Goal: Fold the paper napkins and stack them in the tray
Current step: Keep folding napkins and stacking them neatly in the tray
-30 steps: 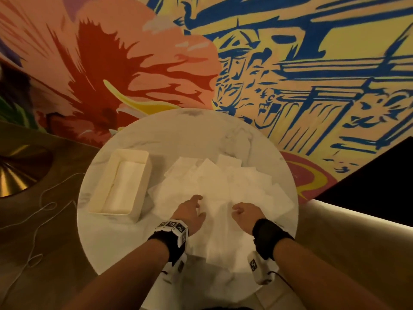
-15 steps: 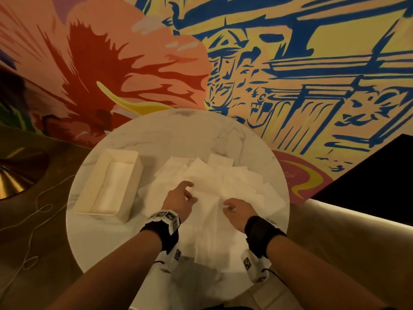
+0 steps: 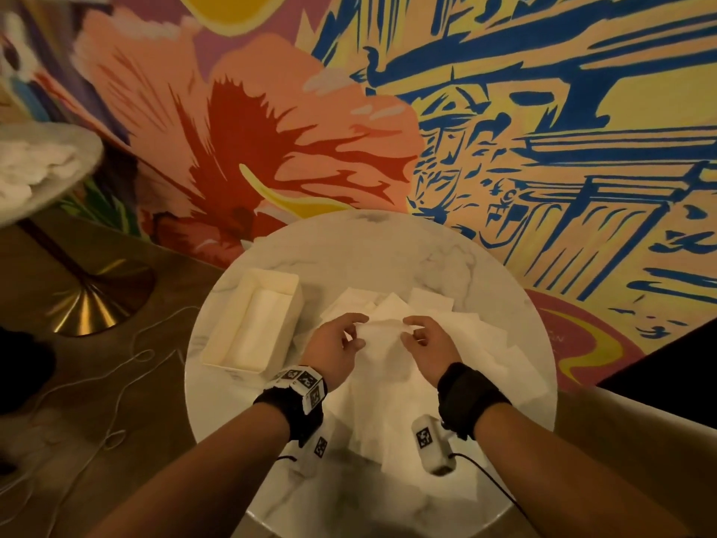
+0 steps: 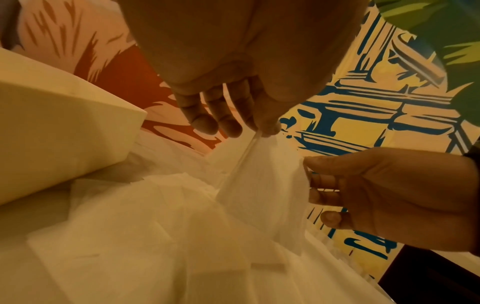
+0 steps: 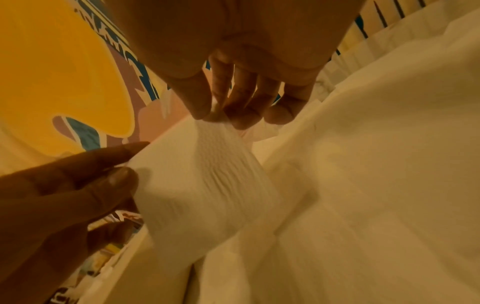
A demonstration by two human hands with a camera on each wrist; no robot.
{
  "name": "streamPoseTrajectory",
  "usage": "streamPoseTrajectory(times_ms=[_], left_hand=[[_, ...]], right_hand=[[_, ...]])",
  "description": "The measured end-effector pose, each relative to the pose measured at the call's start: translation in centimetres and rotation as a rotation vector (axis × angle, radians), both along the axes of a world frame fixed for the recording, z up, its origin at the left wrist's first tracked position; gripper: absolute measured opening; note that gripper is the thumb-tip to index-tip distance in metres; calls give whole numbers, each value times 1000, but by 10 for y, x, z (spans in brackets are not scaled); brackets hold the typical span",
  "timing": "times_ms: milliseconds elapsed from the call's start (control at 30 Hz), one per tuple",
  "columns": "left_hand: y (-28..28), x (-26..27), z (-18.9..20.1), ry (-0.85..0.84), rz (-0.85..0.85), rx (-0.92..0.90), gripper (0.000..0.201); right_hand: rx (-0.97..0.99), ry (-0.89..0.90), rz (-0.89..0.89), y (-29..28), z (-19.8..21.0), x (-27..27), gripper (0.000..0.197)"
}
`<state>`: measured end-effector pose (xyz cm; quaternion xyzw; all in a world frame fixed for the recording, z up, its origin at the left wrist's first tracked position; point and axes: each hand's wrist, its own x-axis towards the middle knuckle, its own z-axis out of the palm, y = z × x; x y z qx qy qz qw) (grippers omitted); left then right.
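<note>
A white paper napkin (image 3: 382, 335) hangs lifted above the pile, its top edge stretched between both hands. My left hand (image 3: 341, 345) pinches its left corner with thumb and forefinger; the same pinch shows in the left wrist view on the napkin (image 4: 262, 185). My right hand (image 3: 426, 343) pinches the right corner, seen close on the napkin (image 5: 205, 181). Several loose napkins (image 3: 473, 335) lie spread over the round marble table (image 3: 368, 242). The cream tray (image 3: 271, 275) stands at the table's left with a folded napkin (image 3: 256, 328) lying inside it.
A painted mural wall (image 3: 504, 110) rises right behind the table. On the left stands another table (image 3: 42, 168) with a brass base (image 3: 93, 304), and thin cables (image 3: 97, 401) trail over the floor. A dark ledge (image 3: 667, 366) sits at the right.
Both hands have risen from the pile and drawn one napkin up by its far corners. The head view has tilted up, bringing the table on the left into sight.
</note>
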<state>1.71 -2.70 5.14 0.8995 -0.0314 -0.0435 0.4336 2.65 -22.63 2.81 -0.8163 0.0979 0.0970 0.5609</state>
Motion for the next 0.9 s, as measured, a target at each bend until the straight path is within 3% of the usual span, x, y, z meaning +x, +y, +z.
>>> streamPoseTrajectory(times_ms=[200, 500, 667, 900], left_hand=[[27, -4, 5, -11, 43, 17, 28], [56, 6, 8, -53, 151, 56, 5], [65, 10, 5, -104, 102, 193, 14], [60, 8, 19, -41, -58, 182, 26]], right_hand=[[-21, -104, 71, 24, 16, 5, 13], [-152, -176, 102, 55, 30, 8, 4], [-358, -268, 172, 61, 32, 13, 4], [-263, -229, 277, 80, 40, 13, 7]])
